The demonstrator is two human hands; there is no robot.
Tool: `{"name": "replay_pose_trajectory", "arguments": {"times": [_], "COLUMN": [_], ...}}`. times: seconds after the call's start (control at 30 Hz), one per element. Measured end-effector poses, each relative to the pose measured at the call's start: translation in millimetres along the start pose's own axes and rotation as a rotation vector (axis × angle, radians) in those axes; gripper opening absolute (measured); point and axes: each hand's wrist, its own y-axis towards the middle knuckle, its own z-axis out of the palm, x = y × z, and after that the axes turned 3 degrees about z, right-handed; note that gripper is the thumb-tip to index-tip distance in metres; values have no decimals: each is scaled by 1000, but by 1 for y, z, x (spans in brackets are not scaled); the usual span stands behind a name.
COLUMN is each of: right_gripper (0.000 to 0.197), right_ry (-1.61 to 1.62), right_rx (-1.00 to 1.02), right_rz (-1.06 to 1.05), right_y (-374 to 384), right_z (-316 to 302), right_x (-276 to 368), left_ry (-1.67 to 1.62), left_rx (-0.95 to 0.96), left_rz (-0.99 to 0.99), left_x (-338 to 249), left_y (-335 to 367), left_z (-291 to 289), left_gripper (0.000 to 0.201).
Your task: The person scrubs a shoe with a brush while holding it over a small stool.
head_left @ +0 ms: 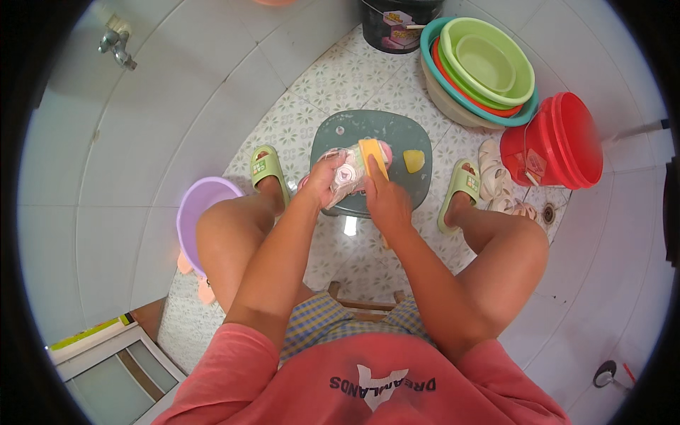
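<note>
Fingers of the left hand (pixel 324 180) clamp a small pink shoe (pixel 348 172) on the grey board (pixel 397 134); the right hand (pixel 386 202) grips a yellow brush (pixel 373 160), mid-scrub. Next: firm strokes, shoe steadied.

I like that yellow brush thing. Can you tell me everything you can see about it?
The yellow, oblong scrubbing brush looks like plastic, with a smooth, flat back facing up; its bristles are hidden underneath. It lies tilted, pressed down on a small pink-and-white shoe that rests on a round grey-green plastic basin turned upside down. The right hand grips its near end, fingers wrapped over it. The left hand holds the shoe, not the brush.
</note>
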Motion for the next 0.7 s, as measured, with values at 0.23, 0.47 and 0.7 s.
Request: {"name": "replay_pose_trajectory", "arguments": {"times": [0.23,0.47,0.7], "right_gripper": [45,43,43], "right_ry": [449,216,-6], "right_rx": [-207,-90,-276], "right_rz": [51,-25,-54], "right_y": [0,-17,22], "right_z": [-1,9,11], "right_x": [-20,-25,-17], "left_ry": [-277,-405,-240], "left_rx": [84,194,216], "left_rz": [-63,-173,-135], "left_x": [-3,-11,-5], "left_y": [4,-9,-3], "left_z": [-7,26,19], "left_gripper": [44,59,68]}}
